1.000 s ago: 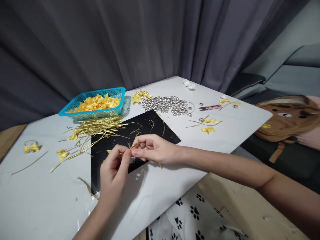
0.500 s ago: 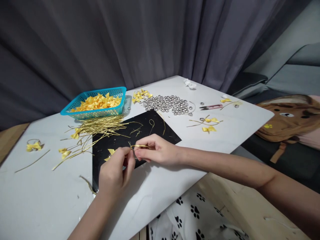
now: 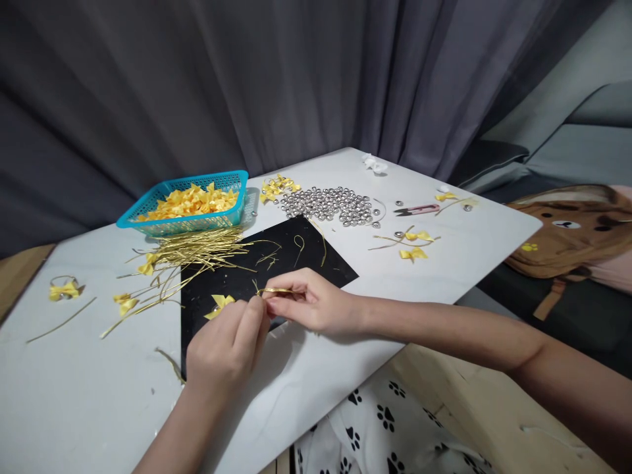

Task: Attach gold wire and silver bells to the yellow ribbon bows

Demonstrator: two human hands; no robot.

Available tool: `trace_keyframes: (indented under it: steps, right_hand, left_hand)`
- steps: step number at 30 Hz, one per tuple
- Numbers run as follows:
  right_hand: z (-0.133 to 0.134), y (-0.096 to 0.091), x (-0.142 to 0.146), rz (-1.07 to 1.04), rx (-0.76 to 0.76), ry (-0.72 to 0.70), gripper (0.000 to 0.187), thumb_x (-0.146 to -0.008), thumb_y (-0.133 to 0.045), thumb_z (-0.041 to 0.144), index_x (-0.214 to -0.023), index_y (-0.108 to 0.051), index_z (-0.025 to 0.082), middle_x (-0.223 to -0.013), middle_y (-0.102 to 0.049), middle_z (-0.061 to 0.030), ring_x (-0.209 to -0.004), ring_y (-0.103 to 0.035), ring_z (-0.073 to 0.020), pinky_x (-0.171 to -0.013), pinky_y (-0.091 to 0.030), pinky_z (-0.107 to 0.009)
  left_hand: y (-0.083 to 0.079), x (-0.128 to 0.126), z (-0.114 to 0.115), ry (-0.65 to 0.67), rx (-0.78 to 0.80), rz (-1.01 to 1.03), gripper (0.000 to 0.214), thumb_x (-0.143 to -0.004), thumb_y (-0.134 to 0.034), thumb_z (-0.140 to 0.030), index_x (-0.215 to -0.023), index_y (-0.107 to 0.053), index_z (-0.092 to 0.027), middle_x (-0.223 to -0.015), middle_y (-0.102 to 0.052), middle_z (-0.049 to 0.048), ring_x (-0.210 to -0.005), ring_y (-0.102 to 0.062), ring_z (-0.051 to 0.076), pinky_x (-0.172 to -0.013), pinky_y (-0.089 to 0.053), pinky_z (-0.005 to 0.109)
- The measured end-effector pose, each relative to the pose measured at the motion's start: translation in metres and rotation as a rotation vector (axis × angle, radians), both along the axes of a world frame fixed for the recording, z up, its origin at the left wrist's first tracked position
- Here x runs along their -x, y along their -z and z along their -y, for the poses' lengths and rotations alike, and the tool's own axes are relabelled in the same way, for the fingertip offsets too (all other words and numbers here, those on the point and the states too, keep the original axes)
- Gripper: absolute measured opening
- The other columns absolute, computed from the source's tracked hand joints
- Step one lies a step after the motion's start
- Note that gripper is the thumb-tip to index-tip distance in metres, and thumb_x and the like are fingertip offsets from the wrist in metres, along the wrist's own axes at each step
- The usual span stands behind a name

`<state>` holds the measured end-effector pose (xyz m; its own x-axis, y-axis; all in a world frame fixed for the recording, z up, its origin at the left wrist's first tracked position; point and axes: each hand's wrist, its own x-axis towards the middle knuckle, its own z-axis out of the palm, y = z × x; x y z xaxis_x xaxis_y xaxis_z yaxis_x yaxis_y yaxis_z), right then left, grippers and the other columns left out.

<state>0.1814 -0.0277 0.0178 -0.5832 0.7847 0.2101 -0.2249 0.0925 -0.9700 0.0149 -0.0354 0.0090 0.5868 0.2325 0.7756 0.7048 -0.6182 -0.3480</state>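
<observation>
My left hand (image 3: pixel 230 339) and my right hand (image 3: pixel 309 301) meet fingertip to fingertip over the near edge of the black mat (image 3: pixel 237 280). Both are closed on a gold cord (image 3: pixel 276 290). A bent length of it shows along the right fingers, and short ends stick up between the hands; the spot where the fingertips meet is hidden. Just beyond my left hand, a yellow ribbon bow (image 3: pixel 220 305) lies on the mat, partly covered by the knuckles. Loose cord pieces, one a small loop (image 3: pixel 299 247), rest on the mat farther back.
A blue basket (image 3: pixel 232 217) of yellow bows stands at the back left, behind a bundle of gold cords (image 3: pixel 205 247). Small silver beads (image 3: pixel 336 205) lie heaped at the back centre. Pink-handled thread snips (image 3: pixel 417 210) and several bows with cords lie to the right on the white table (image 3: pixel 444 263).
My left hand has rolled over, its fingers now closed together with the back of the hand more upward. My right hand has hardly moved and keeps its hold on the cord.
</observation>
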Motion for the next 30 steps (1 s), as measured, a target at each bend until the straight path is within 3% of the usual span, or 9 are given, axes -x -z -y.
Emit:
trace_keyframes:
  steps: [10, 15, 20, 23, 27, 30]
  right_hand:
    - [-0.001, -0.005, -0.002, 0.010, -0.036, 0.033, 0.023, -0.085, -0.052, 0.026, -0.067, -0.044, 0.015, -0.061, -0.034, 0.0065, -0.057, -0.030, -0.0063, -0.054, -0.025, -0.023]
    - [-0.005, -0.008, -0.005, 0.030, -0.032, -0.020, 0.022, -0.087, -0.051, 0.030, -0.072, -0.051, 0.013, -0.060, -0.041, 0.0058, -0.055, -0.035, -0.0063, -0.053, -0.026, -0.023]
    - [-0.007, -0.009, -0.008, 0.049, 0.009, 0.029, 0.024, -0.087, -0.053, 0.032, -0.072, -0.053, 0.013, -0.054, -0.035, 0.0079, -0.048, -0.027, -0.0055, -0.047, -0.019, -0.023]
    - [-0.008, -0.010, -0.010, 0.073, 0.046, 0.021, 0.023, -0.087, -0.052, 0.032, -0.073, -0.053, 0.013, -0.052, -0.032, 0.0086, -0.046, -0.026, -0.0055, -0.046, -0.018, -0.023]
    - [-0.010, -0.010, -0.010, 0.110, 0.059, 0.003, 0.020, -0.086, -0.052, 0.028, -0.076, -0.056, 0.013, -0.056, -0.041, 0.0065, -0.049, -0.032, -0.0051, -0.048, -0.022, -0.021]
    - [-0.009, -0.009, -0.009, 0.127, 0.043, 0.088, 0.017, -0.085, -0.053, 0.025, -0.077, -0.058, 0.012, -0.057, -0.044, 0.0059, -0.051, -0.037, -0.0052, -0.049, -0.025, -0.021]
  left_hand:
    - [-0.002, -0.002, 0.002, 0.028, 0.036, 0.005, 0.009, -0.080, -0.053, -0.010, -0.085, -0.056, -0.018, -0.047, -0.046, -0.0052, -0.039, -0.039, 0.010, -0.042, -0.027, 0.023]
    - [-0.001, -0.002, 0.008, -0.021, 0.304, 0.330, 0.009, -0.083, -0.052, -0.014, -0.077, -0.052, -0.020, -0.051, -0.045, -0.0063, -0.041, -0.037, 0.007, -0.045, -0.029, 0.020]
    - [-0.003, 0.000, 0.007, -0.017, 0.567, 0.643, 0.012, -0.087, -0.047, -0.021, -0.076, -0.052, -0.020, -0.058, -0.050, -0.0038, -0.046, -0.041, 0.008, -0.047, -0.033, 0.023]
    - [-0.004, 0.002, 0.004, 0.020, 0.665, 0.763, 0.015, -0.088, -0.046, -0.027, -0.075, -0.052, -0.021, -0.059, -0.049, -0.0033, -0.048, -0.042, 0.009, -0.047, -0.033, 0.024]
    - [-0.004, 0.002, 0.001, 0.038, 0.796, 0.917, 0.018, -0.089, -0.046, -0.031, -0.074, -0.050, -0.021, -0.065, -0.046, -0.0019, -0.055, -0.041, 0.011, -0.051, -0.034, 0.026]
    - [-0.002, 0.002, 0.002, 0.055, 0.831, 0.979, 0.019, -0.089, -0.046, -0.033, -0.074, -0.050, -0.021, -0.067, -0.044, -0.0013, -0.059, -0.041, 0.012, -0.053, -0.034, 0.027]
